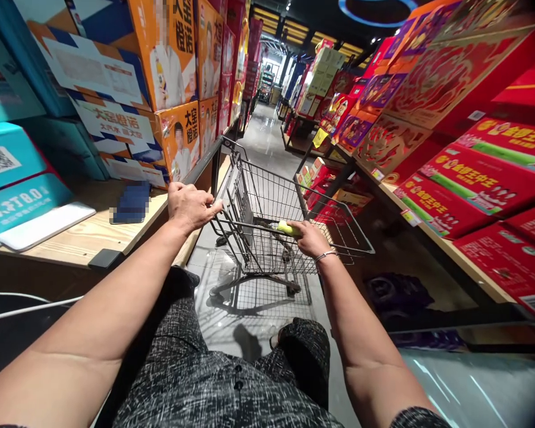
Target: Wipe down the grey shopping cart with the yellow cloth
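Note:
A wire shopping cart [267,196] stands in front of me, and nothing shows inside its basket. My left hand [192,205] is closed at the cart's near left corner, beside the shelf edge, its fingers curled on the frame. My right hand [312,239] wraps around the cart's handlebar, toward its right side. A short yellow-green piece [288,228] shows at the fingers of that hand; whether it is a grip sleeve or a loose item, I cannot tell.
On the left, a wooden shelf [111,199] carries orange drink cartons [178,139], blue boxes [22,178], a white flat object [47,226] and a blurred dark blue item [132,202]. Red gift boxes [468,184] line the right shelf. A tiled aisle [267,122] runs ahead between stacked goods.

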Available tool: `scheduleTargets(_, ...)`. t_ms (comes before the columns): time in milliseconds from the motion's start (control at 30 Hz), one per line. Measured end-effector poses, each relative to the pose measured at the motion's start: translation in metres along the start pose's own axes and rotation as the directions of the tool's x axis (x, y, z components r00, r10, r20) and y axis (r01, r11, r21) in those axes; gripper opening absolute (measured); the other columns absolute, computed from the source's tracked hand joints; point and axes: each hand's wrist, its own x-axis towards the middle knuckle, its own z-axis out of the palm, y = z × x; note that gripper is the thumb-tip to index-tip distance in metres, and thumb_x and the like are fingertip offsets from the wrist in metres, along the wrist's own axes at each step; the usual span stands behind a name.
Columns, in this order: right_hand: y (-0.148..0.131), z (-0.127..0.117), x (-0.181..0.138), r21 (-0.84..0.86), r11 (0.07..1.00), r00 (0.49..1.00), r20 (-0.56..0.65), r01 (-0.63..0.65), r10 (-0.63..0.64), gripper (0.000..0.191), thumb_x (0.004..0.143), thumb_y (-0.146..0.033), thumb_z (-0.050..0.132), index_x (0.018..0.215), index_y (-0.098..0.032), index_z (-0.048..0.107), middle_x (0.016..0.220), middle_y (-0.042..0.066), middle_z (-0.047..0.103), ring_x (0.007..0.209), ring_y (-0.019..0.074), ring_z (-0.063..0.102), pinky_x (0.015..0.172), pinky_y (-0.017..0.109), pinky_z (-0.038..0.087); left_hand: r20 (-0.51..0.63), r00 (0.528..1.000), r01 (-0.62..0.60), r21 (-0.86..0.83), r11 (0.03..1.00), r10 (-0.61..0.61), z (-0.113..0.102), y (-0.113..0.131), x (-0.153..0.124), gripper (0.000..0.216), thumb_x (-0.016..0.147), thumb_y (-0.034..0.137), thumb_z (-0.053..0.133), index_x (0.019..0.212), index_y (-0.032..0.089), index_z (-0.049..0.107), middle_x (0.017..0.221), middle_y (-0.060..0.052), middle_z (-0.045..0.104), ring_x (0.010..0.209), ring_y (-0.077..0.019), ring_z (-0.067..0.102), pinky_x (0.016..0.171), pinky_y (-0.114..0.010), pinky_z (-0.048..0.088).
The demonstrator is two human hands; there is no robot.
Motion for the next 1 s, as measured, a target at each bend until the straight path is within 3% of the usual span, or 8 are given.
scheduleTargets(133,0.007,0.005,0.000,0.031,0.999,0.999,0.017,0.029,-0.030,0.059,0.087,-0.013,0.052,0.142,-0.031,0.054,0.119,0.007,0.061,0.105,0.0217,0.055,0.093,0.030,0.042,-0.041,0.992,0.111,-0.111,0.988,-0.116,0.012,-0.011,0.009,0.028,0.083,0.044,0.056,0.067,0.027,0.072,0.078,-0.004,0.073,0.100,-0.0323,0.058,0.100,-0.061,0.028)
scheduleTargets(233,-0.009,0.005,0.000,0.026,1.000,1.000,0.023,0.013,-0.014,0.059,0.087,-0.014,0.051,0.144,-0.031,0.051,0.120,0.008,0.061,0.106,0.0228,0.056,0.092,0.031,0.042,-0.040,0.979,0.189,-0.186,0.964,-0.199,0.021,-0.017,0.016,0.026,0.080,0.043,0.058,0.088,0.025,0.075,0.116,-0.010,0.068,0.127,-0.0404,0.043,0.111,-0.066,0.014)
scheduleTargets(400,-0.039,0.005,-0.007,0.013,0.999,0.999,0.010,-0.035,0.034,0.055,0.091,-0.024,0.051,0.146,-0.031,0.046,0.121,0.011,0.059,0.106,0.0249,0.057,0.090,0.034,0.044,0.063,0.936,0.349,-0.256,0.901,-0.345,0.036,-0.027,0.028,0.071,0.076,0.058,0.063,0.134,0.017,0.054,0.157,-0.018,0.030,0.150,-0.0445,0.002,0.117,-0.066,-0.007)
scheduleTargets(500,-0.053,0.007,-0.011,0.004,0.999,0.999,-0.005,-0.050,0.050,0.053,0.094,-0.028,0.049,0.147,-0.031,0.043,0.121,0.012,0.060,0.106,0.0254,0.058,0.090,0.035,0.045,0.122,0.911,0.412,-0.283,0.866,-0.394,0.044,-0.033,0.038,0.094,0.068,0.058,0.073,0.144,0.014,0.039,0.163,-0.019,0.012,0.150,-0.0446,-0.014,0.118,-0.065,-0.006)
scheduleTargets(600,-0.064,0.007,-0.011,0.018,0.999,0.999,0.016,-0.037,0.036,0.053,0.094,-0.029,0.049,0.147,-0.030,0.043,0.120,0.012,0.061,0.104,0.0256,0.061,0.088,0.036,0.046,0.158,0.886,0.463,-0.252,0.850,-0.436,0.052,-0.037,0.050,0.103,0.066,0.042,0.079,0.148,0.006,0.029,0.165,-0.021,-0.001,0.149,-0.0448,-0.017,0.119,-0.062,-0.003)
scheduleTargets(767,-0.065,0.003,-0.001,0.229,0.972,0.992,0.101,0.047,-0.072,0.055,0.092,-0.028,0.053,0.146,-0.025,0.044,0.130,0.013,0.060,0.110,0.0241,0.061,0.095,0.037,0.047,0.198,0.874,0.483,-0.247,0.840,-0.444,0.064,-0.046,0.070,0.100,0.060,0.020,0.080,0.145,0.001,0.030,0.164,-0.022,-0.004,0.147,-0.0449,-0.017,0.119,-0.061,-0.004)
scheduleTargets(900,-0.043,0.003,0.019,0.570,0.819,0.939,0.240,0.068,-0.245,0.058,0.090,-0.021,0.055,0.147,-0.022,0.042,0.138,0.008,0.058,0.114,0.0184,0.059,0.099,0.033,0.048,0.221,0.889,0.455,-0.319,0.831,-0.402,0.081,-0.059,0.087,0.101,0.057,0.021,0.082,0.143,0.001,0.033,0.164,-0.022,-0.005,0.147,-0.0421,-0.021,0.122,-0.056,-0.002)
scheduleTargets(1000,-0.025,0.010,0.047,0.695,0.719,0.882,0.327,0.019,-0.339,0.067,0.085,-0.014,0.055,0.149,-0.021,0.039,0.138,0.008,0.057,0.108,0.0161,0.060,0.094,0.031,0.051,0.243,0.890,0.451,-0.347,0.822,-0.386,0.098,-0.068,0.100,0.100,0.053,0.022,0.083,0.142,0.010,0.038,0.165,-0.017,-0.001,0.149,-0.0414,-0.020,0.124,-0.054,0.001)
